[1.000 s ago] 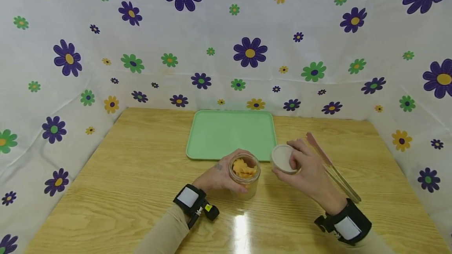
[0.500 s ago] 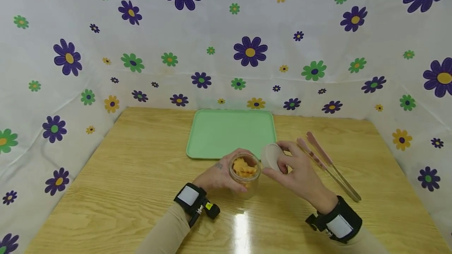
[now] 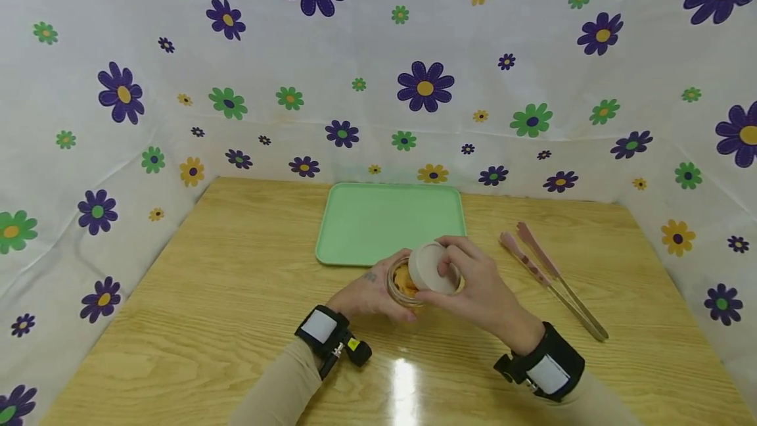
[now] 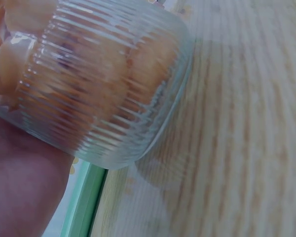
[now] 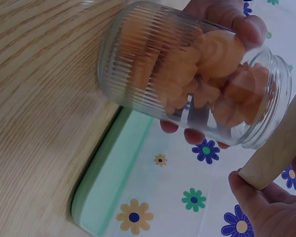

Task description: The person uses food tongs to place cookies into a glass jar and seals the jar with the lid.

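Note:
My left hand (image 3: 374,294) grips a ribbed glass jar (image 5: 116,54) around its side, near the middle of the table. Orange, wavy-edged pieces (image 5: 175,74) fill much of the jar, seen through its wall in both wrist views. My right hand (image 3: 481,291) pinches a pale round lid (image 3: 424,269) by its edge. The lid is tilted over the jar's threaded mouth (image 5: 276,94) and covers part of it in the head view. Whether lid and rim touch I cannot tell.
A light green tray (image 3: 390,222) lies behind the jar, against the flower-printed cloth (image 3: 367,38). Tongs with pink ends (image 3: 537,250) and gold-coloured arms lie to the right on the wooden table (image 3: 236,268).
My right hand has moved left with the lid, from beside the jar to over its mouth. The left hand holds the jar in nearly the same place.

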Demonstrator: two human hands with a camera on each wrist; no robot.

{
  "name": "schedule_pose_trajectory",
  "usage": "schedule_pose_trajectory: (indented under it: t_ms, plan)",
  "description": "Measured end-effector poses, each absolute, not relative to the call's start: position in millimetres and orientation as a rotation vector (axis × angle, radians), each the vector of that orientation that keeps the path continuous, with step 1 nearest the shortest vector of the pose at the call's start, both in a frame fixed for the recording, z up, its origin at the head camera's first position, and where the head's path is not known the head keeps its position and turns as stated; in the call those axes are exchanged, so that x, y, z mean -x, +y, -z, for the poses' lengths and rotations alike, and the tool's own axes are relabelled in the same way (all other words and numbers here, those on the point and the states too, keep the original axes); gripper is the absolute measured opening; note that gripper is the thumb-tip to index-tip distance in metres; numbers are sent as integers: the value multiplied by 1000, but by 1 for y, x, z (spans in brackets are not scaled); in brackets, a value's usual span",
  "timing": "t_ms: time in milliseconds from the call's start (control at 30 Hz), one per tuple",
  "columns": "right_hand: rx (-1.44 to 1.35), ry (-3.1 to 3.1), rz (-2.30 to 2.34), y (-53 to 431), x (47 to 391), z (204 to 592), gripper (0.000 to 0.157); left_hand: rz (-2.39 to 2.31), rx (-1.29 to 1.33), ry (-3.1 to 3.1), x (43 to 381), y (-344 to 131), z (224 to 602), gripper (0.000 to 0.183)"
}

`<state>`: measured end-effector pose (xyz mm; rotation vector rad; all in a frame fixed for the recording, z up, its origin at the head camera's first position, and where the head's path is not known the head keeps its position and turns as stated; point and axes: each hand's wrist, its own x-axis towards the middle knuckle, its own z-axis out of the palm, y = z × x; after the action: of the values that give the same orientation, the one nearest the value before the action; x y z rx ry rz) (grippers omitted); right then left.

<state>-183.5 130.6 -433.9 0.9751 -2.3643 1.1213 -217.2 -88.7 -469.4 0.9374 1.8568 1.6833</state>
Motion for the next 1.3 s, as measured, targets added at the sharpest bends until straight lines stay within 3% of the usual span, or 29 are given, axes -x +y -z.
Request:
schedule_pose_trajectory:
  t_ms: [333,567,1300]
  plan:
    - [-1011,-2391,-1146,116,184,433,49,-1700,-952,1842,227,-91,495,96]
    - [-1063,-2416,-1094,108,184,435,58,-1709,-941,1857,225,-92,494,97]
    - [-1131,-2411,-957,104,189,439,57,-1690,-911,1872,225,-91,493,101]
